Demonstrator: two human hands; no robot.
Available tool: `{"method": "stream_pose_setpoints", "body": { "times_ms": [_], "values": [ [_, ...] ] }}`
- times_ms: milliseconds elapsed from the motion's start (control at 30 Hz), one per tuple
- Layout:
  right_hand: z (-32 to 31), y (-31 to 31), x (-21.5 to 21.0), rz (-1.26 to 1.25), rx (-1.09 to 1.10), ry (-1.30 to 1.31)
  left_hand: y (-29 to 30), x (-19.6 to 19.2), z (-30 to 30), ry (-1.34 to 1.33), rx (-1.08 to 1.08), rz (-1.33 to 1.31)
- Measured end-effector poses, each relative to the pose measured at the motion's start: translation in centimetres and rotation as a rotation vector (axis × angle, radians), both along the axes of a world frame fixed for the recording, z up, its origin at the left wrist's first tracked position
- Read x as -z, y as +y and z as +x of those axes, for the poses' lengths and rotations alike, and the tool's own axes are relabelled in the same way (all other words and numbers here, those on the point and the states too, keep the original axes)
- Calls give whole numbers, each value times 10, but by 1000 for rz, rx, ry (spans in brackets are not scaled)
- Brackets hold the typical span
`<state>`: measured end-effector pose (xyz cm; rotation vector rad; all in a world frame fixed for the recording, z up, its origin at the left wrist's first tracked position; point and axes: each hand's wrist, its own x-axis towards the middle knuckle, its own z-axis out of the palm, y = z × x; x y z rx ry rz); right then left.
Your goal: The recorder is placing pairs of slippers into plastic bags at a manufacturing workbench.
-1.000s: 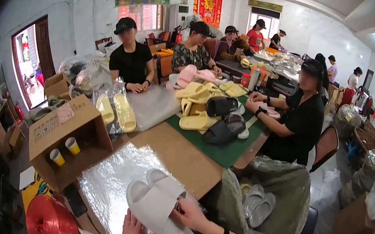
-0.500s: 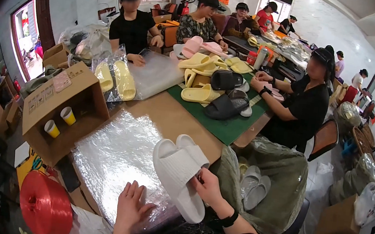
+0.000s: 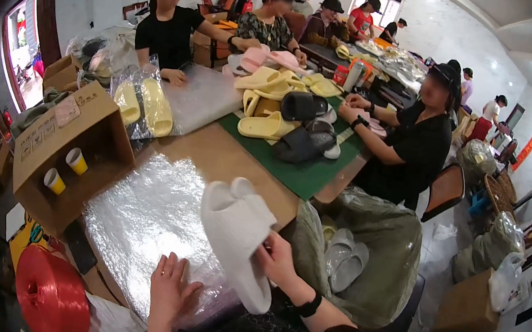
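Note:
A pair of pale grey-white slippers [image 3: 234, 226], one laid against the other, is gripped at the side by my right hand [image 3: 277, 259]. They are held up over the near part of the table. To their left, my left hand [image 3: 171, 286] lies with fingers spread on a shiny stack of clear plastic bags [image 3: 139, 206]. Right of my right hand, a big sack [image 3: 386, 276] with a green-grey lining stands open, with bagged grey slippers [image 3: 344, 260] inside.
A cardboard box [image 3: 41, 187] on its side holds two yellow cups [image 3: 76, 161]. Red twine [image 3: 53, 294] sits at lower left. Bagged yellow slippers [image 3: 156, 108] lie beyond the box. Yellow and black slippers [image 3: 302, 145] are heaped on a green mat [image 3: 314, 184]. Co-workers [image 3: 412, 128] sit around the table.
My view has turned, so the scene sits further left. A co-worker at the far left has stretched an arm to the pink slippers. My hands keep their places, the slippers still held.

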<state>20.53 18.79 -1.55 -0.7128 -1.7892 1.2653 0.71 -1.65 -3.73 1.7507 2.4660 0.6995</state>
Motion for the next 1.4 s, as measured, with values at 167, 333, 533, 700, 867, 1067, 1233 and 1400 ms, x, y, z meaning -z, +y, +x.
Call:
{"method": "stream_pose_setpoints", "body": {
  "times_ms": [167,333,533,700,867,1067,1233,1400],
  "values": [
    [-9,-20,-9,317,-241,-247,0,-2,-9,-151,101,-64],
    [7,-14,15,306,-151,-336,-3,6,-1,-71,-32,3],
    [37,4,-8,289,51,-381,4,-10,-2,-60,-45,27],
    [65,22,-6,270,96,-228,9,-10,-3,-90,-77,28],
    [70,7,-25,396,-27,-341,4,-10,-10,-147,-84,54],
    [52,-21,-30,487,-417,-379,11,-26,-6,-312,-198,152],
    [33,-27,-22,627,-404,-451,7,-38,0,-337,-146,244],
    [17,-33,-26,636,-396,-530,7,-48,7,-268,-15,297]
  ]
}}
